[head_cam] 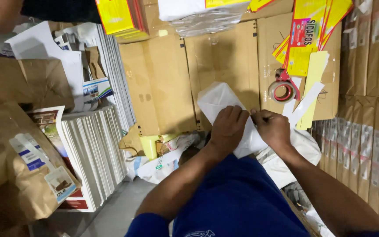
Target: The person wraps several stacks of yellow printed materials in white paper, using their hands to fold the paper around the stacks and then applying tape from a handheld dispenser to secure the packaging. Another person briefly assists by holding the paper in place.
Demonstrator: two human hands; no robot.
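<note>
A white paper envelope or bag (218, 102) lies on flattened brown cardboard (167, 83) in front of me. My left hand (227, 127) presses down on its near part with fingers curled over it. My right hand (272, 128) pinches the same white paper at its right edge, fingertips touching those of the left hand. Just beyond the right hand sits a tape dispenser with a red frame and a roll of clear tape (282, 89). White paper strips (305, 102) and a pale yellow strip (312, 83) lie beside it.
Stacks of white sheets (95, 153) stand on the left next to brown paper sacks (18, 175). Yellow and red printed packets (310, 30) lie at the top right. Rows of labelled brown packets (365, 131) fill the right side. A grey floor (110, 215) shows below.
</note>
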